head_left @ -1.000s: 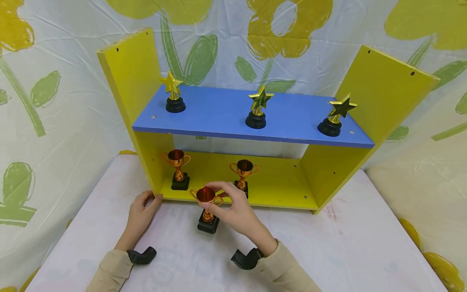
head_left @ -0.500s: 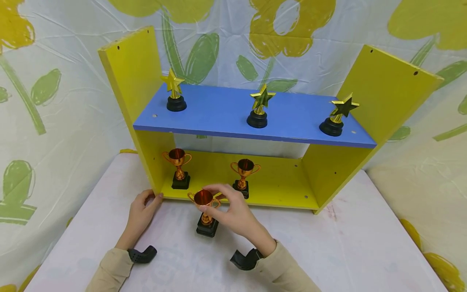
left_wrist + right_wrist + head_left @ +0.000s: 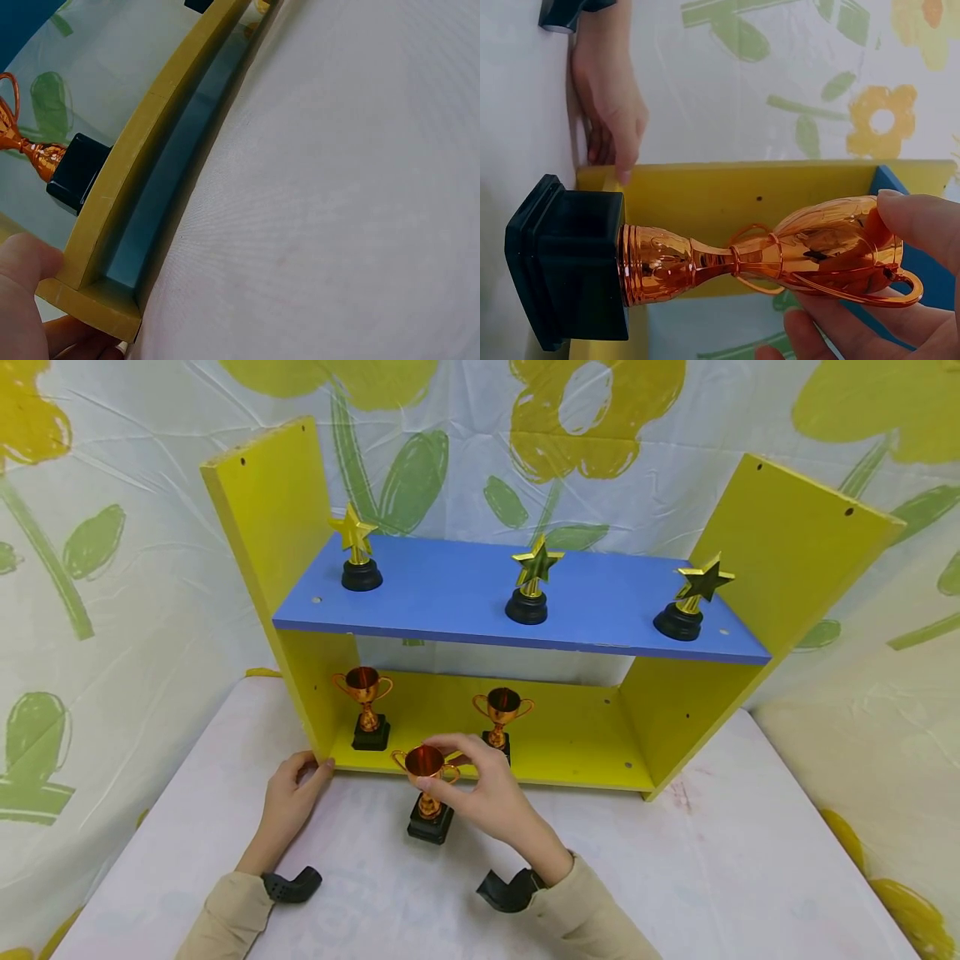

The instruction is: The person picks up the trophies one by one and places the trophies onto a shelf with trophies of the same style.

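In the head view my right hand (image 3: 487,789) pinches a copper-coloured trophy cup (image 3: 425,762) by its bowl, between thumb and fingers. The cup is upright with a black square base (image 3: 585,262), in front of the shelf unit; I cannot tell whether the base touches the table. My left hand (image 3: 291,797) grips the lower left front corner of the yellow and blue shelf unit (image 3: 480,597), thumb on the inside, fingers on the outer side. Two similar cups stand on the bottom board, one at the left (image 3: 363,687), one near the middle (image 3: 503,705), partly hidden by my right hand.
Three gold star trophies stand on the blue upper board: left (image 3: 352,531), middle (image 3: 535,564) and right (image 3: 702,581). A white cloth covers the table (image 3: 750,877). Behind the unit hangs a flower-patterned sheet (image 3: 465,468).
The cup in my right hand shifted slightly left and toward me, then back right to nearly where it was. My left hand kept its place on the shelf corner.
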Demonstrator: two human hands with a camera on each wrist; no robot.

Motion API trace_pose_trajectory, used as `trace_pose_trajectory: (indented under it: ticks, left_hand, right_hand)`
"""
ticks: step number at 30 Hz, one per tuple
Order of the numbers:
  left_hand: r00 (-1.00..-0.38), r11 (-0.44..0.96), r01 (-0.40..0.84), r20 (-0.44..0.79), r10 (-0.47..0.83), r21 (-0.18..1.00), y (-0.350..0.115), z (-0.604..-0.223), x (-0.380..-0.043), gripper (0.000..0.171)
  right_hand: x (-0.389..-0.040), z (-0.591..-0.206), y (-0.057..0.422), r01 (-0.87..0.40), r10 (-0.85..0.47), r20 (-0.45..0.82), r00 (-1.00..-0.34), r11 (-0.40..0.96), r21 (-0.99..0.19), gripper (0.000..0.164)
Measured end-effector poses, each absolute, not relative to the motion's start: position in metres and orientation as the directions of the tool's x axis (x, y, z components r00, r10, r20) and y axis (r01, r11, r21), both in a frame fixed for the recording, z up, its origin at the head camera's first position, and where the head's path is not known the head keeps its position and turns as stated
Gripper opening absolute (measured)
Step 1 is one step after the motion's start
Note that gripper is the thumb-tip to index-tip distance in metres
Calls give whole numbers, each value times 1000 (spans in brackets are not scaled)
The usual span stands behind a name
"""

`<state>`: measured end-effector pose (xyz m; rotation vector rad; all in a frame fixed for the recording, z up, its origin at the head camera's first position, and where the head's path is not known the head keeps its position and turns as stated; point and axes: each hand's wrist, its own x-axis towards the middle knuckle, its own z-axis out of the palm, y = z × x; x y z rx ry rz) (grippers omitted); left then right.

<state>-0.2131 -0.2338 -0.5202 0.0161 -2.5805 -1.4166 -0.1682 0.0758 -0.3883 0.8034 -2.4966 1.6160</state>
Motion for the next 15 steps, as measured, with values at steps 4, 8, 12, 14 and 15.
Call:
trace_pose_trajectory:
  ticks: [4,8,12,14,15]
  left_hand:
    - [-980,543,86,169,-105,836,-233,-520,-213,49]
    - [-978,540,91,178,-111,837,-233,-520,-212,46]
    - [-978,537,89,176,-113,839,-232,-520,-211,46]
    - [-978,536,86,174,-114,840,-232,-520,-211,46]
    - [-978,537,85,173,-115,840,-232,-520,-211,46]
  right_hand:
    - [-169,-387,78,-464,-380,340,-860,305,-832,43]
    - [-170,-385,81,-474,-373,356,-857,295,-830,42]
    - [-172,-384,84,-493,-369,379,-849,292,-820,41]
    - [-172,-384,86,-495,-362,384,-849,296,-817,42]
    - [-172,-383,87,-495,-359,385,-851,297,-817,42]
